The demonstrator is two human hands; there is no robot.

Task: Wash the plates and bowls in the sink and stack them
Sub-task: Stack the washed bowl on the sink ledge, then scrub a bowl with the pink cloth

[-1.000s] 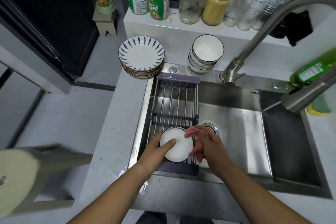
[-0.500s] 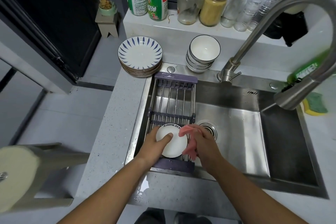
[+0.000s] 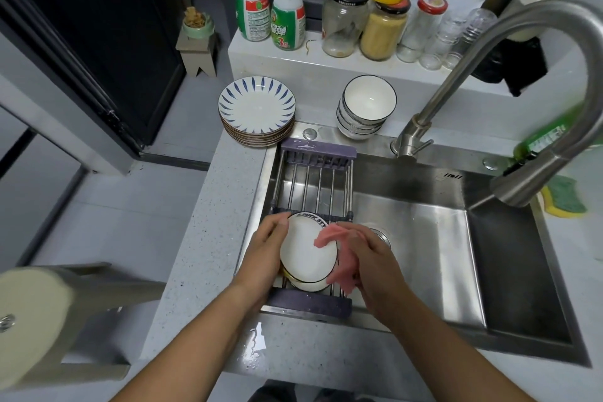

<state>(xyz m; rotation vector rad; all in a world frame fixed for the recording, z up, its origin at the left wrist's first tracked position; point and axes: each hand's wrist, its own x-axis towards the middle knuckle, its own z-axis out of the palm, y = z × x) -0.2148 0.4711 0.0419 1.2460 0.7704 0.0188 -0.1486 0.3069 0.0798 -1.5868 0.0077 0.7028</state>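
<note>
A: White dish (image 3: 306, 248), who has it?
B: Left hand (image 3: 266, 250). Thumb on the upper face, fingers curled under the left rim. Solid hold.
A: Right hand (image 3: 375, 268)?
B: Closed round a pink cloth (image 3: 339, 251). One corner lies over the dish's right edge and onto its face. The rest hangs below the palm.
A: Position over the sink (image 3: 424, 238)?
B: Both hands are above the near end of the rack (image 3: 313, 179), which spans the sink's left side. Drain (image 3: 380, 235) is just right of the cloth hand.
A: Anything under the grip?
B: Second dish (image 3: 306, 285), directly beneath the held one, on the rack bars. Can't tell if the two touch.
A: Markings?
B: Black rim and black lettering along the far edge, only partly readable.
A: Stacks?
B: Past the hands, on the counter beyond the rack's far end. Plates (image 3: 257, 108), blue leaf pattern, stacked ahead and left of the dish hand. Bowls (image 3: 368, 101), black rims, nested ahead of the cloth hand.
A: Tap (image 3: 456, 75)?
B: Arches over from behind, spout well right of both hands. Sponge (image 3: 563, 202) sits on the counter just past the spout.
</note>
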